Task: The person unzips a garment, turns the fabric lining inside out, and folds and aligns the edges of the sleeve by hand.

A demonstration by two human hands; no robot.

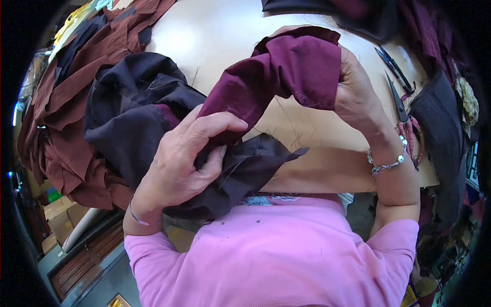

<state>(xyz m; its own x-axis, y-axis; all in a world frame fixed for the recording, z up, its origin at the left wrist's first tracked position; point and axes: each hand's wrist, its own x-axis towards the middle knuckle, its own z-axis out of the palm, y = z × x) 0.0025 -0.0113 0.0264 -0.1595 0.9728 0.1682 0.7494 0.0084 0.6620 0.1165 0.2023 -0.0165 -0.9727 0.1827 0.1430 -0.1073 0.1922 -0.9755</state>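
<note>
A strip of maroon cloth (286, 66) stretches between my two hands above the table. My left hand (184, 158) pinches its lower left end between thumb and fingers. At the other end, my right hand (355, 89) has hold of the cloth, its fingers mostly hidden behind the fabric. Joined or lying against the left end is a bunched black cloth (135, 102), which spreads under and left of my left hand. A frayed black corner (261, 158) sticks out to the right, with loose threads.
Brown cloth pieces (87, 112) are heaped on the left. On the right lie thread snips (394, 66) and scissors (395, 97) with a wrapped handle. Dark cloth (437, 117) hangs over the table's (189, 30) right edge. More dark fabric (368, 20) lies at the far side.
</note>
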